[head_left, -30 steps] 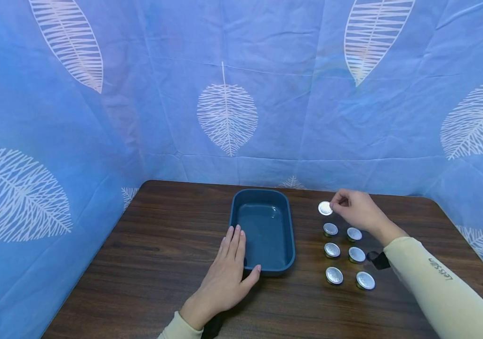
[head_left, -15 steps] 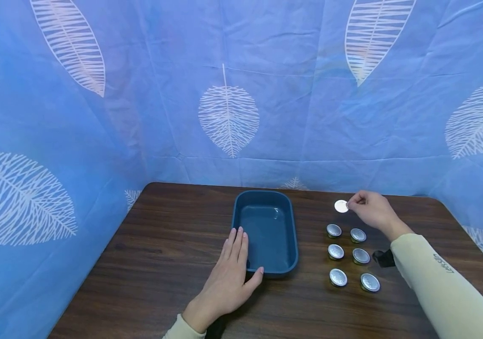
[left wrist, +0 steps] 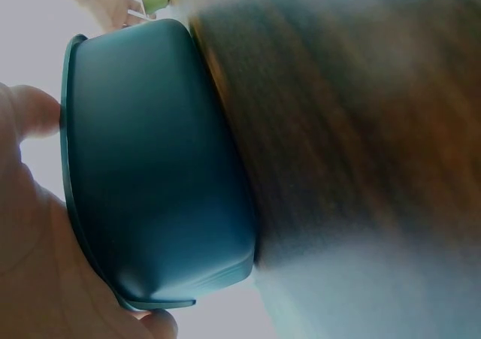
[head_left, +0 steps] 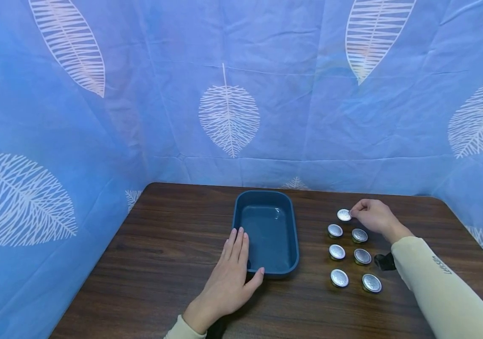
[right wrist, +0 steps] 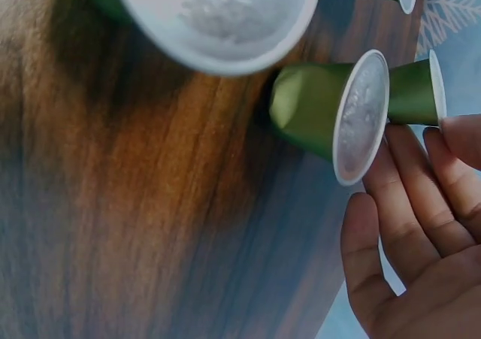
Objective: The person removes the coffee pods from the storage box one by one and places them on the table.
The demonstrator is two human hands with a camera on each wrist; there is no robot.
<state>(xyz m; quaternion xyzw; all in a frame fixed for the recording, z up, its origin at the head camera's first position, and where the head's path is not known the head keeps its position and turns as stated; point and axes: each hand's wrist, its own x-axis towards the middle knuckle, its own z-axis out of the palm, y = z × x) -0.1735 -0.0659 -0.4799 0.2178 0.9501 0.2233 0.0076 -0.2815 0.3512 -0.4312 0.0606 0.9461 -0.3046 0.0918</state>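
My right hand (head_left: 374,217) pinches a coffee capsule (head_left: 344,215) by its rim at the back of the group. In the right wrist view, thumb and fingertips meet the foil-lidded edge of this green capsule (right wrist: 415,95), partly hidden behind another green capsule (right wrist: 316,110). Whether its base touches the table cannot be told. My left hand (head_left: 226,280) rests with straight fingers on the near left rim of a dark blue rectangular tray (head_left: 267,235). In the left wrist view, that hand (left wrist: 37,249) lies along the rim of the tray (left wrist: 158,158).
Several more capsules stand lid up in two columns right of the tray, among them a near left capsule (head_left: 339,278) and a near right capsule (head_left: 371,283). All stand on a dark wooden table (head_left: 173,235). A blue leaf-printed cloth (head_left: 292,103) hangs behind.
The right hand has carried the pinched capsule to the right, then slightly toward the near rows. The left hand stays on the tray, and the view has shifted slightly.
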